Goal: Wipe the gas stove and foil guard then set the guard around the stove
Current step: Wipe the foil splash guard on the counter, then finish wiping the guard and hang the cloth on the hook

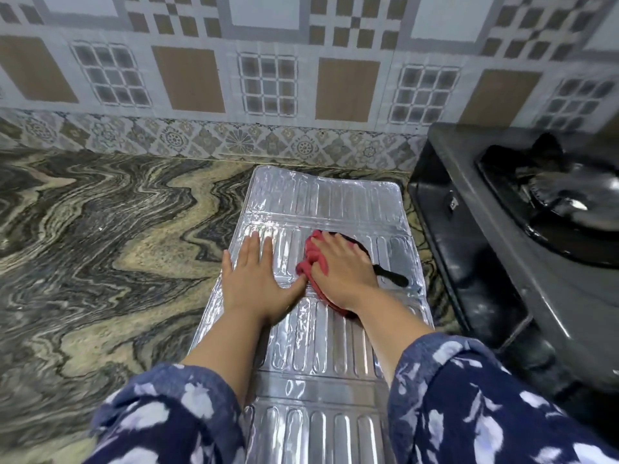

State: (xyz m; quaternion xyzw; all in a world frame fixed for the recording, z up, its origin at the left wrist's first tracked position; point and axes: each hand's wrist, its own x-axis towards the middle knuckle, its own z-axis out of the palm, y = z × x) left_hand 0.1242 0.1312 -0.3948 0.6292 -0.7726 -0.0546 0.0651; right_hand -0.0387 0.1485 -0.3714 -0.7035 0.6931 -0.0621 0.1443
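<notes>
Right grip [338,269] presses red cloth [313,259] onto foil guard [321,195]; flat, open left hand [258,279] should steady it along the ribs.

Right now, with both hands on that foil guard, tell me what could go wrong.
1. The foil guard looks thin and already ripples at its far edge; the right hand pressing the red cloth could crease or tear it.
2. Only the left hand, flat on the panel, pins the guard to the smooth stone counter, so a hard stroke might slide it.
3. The gas stove sits close on the right; a wide stroke could knock into it.
</notes>
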